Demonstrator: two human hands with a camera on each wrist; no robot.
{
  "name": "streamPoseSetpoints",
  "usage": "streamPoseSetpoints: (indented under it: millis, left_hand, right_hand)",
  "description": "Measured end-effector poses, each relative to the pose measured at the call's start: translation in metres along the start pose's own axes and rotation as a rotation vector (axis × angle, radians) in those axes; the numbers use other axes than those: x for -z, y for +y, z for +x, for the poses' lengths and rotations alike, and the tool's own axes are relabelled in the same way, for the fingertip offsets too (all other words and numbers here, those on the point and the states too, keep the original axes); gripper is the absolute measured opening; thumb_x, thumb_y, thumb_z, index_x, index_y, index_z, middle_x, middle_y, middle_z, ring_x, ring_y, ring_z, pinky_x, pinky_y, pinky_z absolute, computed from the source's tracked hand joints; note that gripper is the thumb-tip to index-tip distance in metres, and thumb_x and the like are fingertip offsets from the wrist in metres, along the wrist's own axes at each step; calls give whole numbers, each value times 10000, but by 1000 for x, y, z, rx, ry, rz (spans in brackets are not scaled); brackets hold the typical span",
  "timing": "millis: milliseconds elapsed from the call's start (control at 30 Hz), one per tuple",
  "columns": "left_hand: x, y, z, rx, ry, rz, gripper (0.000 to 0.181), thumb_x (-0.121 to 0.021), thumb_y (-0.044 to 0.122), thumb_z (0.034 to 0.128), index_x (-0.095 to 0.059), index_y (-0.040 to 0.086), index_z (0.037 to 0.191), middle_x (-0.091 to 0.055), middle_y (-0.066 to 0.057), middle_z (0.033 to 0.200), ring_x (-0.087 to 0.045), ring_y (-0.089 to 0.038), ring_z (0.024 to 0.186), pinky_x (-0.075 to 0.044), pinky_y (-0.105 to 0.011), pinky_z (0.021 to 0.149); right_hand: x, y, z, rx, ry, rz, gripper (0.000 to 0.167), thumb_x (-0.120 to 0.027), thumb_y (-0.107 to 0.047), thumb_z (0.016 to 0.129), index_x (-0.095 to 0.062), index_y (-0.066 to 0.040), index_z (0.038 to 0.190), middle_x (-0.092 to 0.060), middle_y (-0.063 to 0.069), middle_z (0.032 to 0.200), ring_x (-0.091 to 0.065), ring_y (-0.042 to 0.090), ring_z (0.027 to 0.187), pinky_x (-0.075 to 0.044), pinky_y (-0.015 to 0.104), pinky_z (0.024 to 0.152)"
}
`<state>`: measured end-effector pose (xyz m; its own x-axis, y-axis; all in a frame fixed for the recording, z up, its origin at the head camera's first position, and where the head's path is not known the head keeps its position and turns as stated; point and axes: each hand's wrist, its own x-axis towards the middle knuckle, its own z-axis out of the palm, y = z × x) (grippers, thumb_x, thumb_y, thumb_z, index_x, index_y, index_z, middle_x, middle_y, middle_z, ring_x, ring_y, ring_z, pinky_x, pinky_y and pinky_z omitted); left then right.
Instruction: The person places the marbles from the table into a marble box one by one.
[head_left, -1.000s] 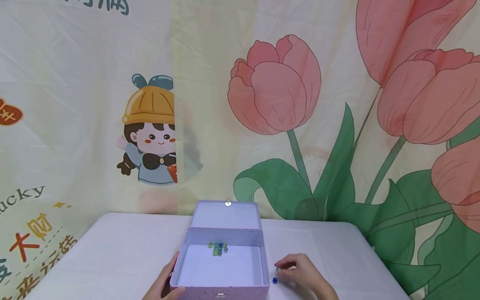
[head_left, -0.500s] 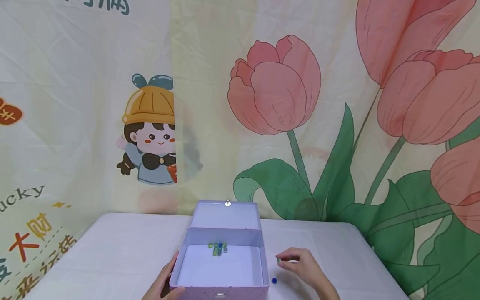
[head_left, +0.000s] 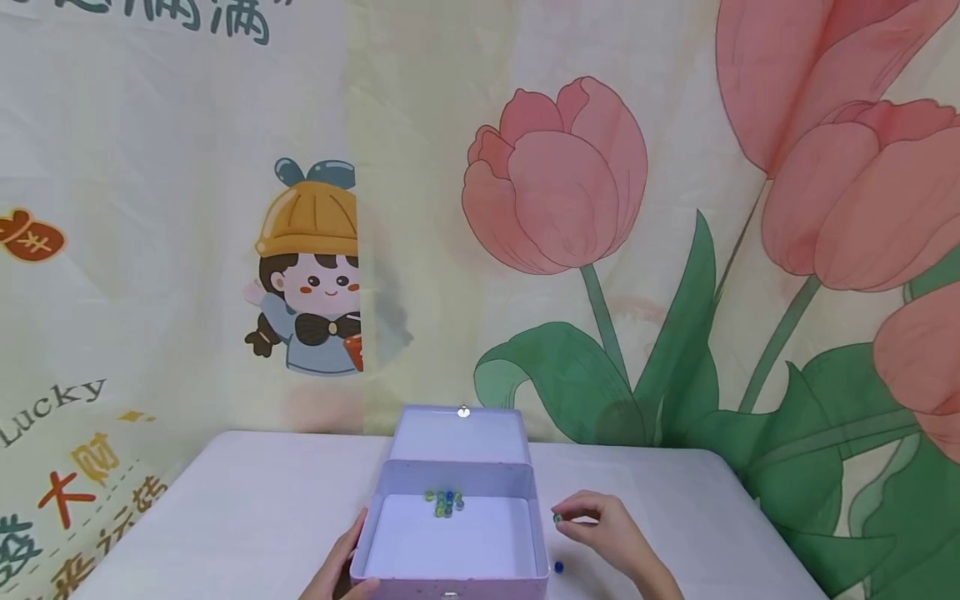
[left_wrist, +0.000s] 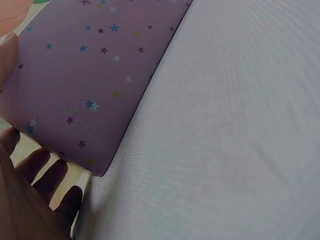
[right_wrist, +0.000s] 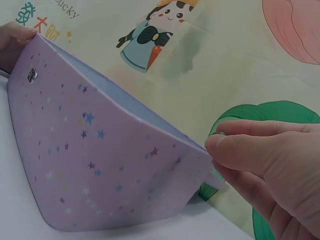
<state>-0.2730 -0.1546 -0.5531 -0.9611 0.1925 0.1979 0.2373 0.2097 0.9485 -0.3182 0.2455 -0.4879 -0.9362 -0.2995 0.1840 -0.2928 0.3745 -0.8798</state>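
Note:
An open lilac tin box (head_left: 450,550) with small stars on its outside (right_wrist: 100,145) stands on the table, lid tipped back. My left hand (head_left: 337,562) grips its near left corner, the thumb on one face and the fingers (left_wrist: 50,180) on another. Several glass marbles (head_left: 447,503), green, blue and greyish, lie together toward the back of the box floor. To the right of the box my right hand (head_left: 611,537) pinches one greenish marble (head_left: 558,518) between thumb and index finger, above the table. A dark blue marble (head_left: 558,567) lies on the table just beneath it.
White cloth covers the table (head_left: 277,492). Behind it hangs a backdrop printed with pink tulips (head_left: 555,192) and a cartoon figure (head_left: 318,275). The raised lid (head_left: 459,435) with its metal clasp stands between box and backdrop.
My right hand has lifted the greenish marble from the table beside the blue one, then held it nearly still. The left hand keeps its grip on the box. The head view has shifted slightly.

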Motion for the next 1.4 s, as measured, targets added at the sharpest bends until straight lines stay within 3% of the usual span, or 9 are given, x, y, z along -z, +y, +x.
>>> streamPoseSetpoints:
  millis: [167, 300, 433, 633, 867, 1133, 1233, 1400]
  left_hand:
    - [-4, 1, 0, 32, 10, -38, 792, -591, 40, 891, -118, 55, 1526, -223, -220, 1492, -484, -240, 1182, -451, -178, 849]
    - [-3, 1, -1, 41, 40, 2, 790, -615, 88, 886, -153, 83, 1526, -262, -206, 1485, -491, -269, 1176, -451, -176, 838]
    - [-2, -1, -1, -13, 43, 41, 785, -616, 70, 880, -161, 56, 1519, -282, -223, 1473, -520, -211, 1142, -451, -180, 839]
    - [-2, -7, -1, -106, 29, -18, 792, -613, 9, 872, -148, 19, 1513, -275, -199, 1448, -536, -95, 1107, -468, -188, 833]
    - [-1, -16, 3, -282, -1, -38, 793, -592, -97, 844, -110, -88, 1473, -282, 293, 1349, -491, 23, 1101, -484, -199, 801]
    - [0, -24, 7, -387, -28, -3, 790, -592, -118, 824, -107, -127, 1448, -236, 326, 1372, -398, 95, 1152, -476, -214, 817]
    - [1, -22, 6, -369, -18, 5, 800, -601, -111, 823, -113, -114, 1457, -231, 332, 1378, -404, 88, 1152, -478, -217, 816]
    - [0, -13, 2, -238, 15, -13, 795, -609, -71, 839, -136, -73, 1477, -268, 339, 1336, -454, 48, 1117, -471, -199, 809]
  right_hand:
    - [-2, -15, 11, 43, -52, -54, 192, -723, -172, 837, -738, -92, 1011, -680, 74, 1009, -641, 74, 892, -545, 252, 795]
    - [-11, -31, 30, 80, -109, -94, 162, -712, -187, 849, -737, -136, 1001, -683, 46, 990, -629, 89, 887, -537, 235, 784]
    - [-29, -42, 54, 90, -154, -107, 171, -714, -181, 847, -724, -137, 1012, -685, 26, 983, -613, 94, 885, -516, 203, 753]
    - [-62, -47, 92, 84, -207, -136, 148, -734, -133, 822, -726, -82, 961, -697, 17, 931, -608, 70, 822, -505, 196, 720]
    - [-96, -36, 115, 71, -274, -192, 115, -763, -77, 777, -756, -75, 892, -722, -23, 848, -625, 38, 757, -507, 187, 693]
    - [-110, -18, 115, 59, -252, -303, 93, -775, -58, 757, -758, -109, 832, -721, -47, 809, -601, -12, 707, -492, 164, 663]
    - [-110, -19, 114, 54, -236, -338, 99, -777, -62, 751, -757, -118, 830, -713, -59, 798, -589, -5, 704, -487, 170, 658]
    - [-112, -22, 111, 64, -219, -419, 112, -789, -55, 729, -756, -118, 816, -700, -76, 755, -570, -8, 676, -480, 165, 632]
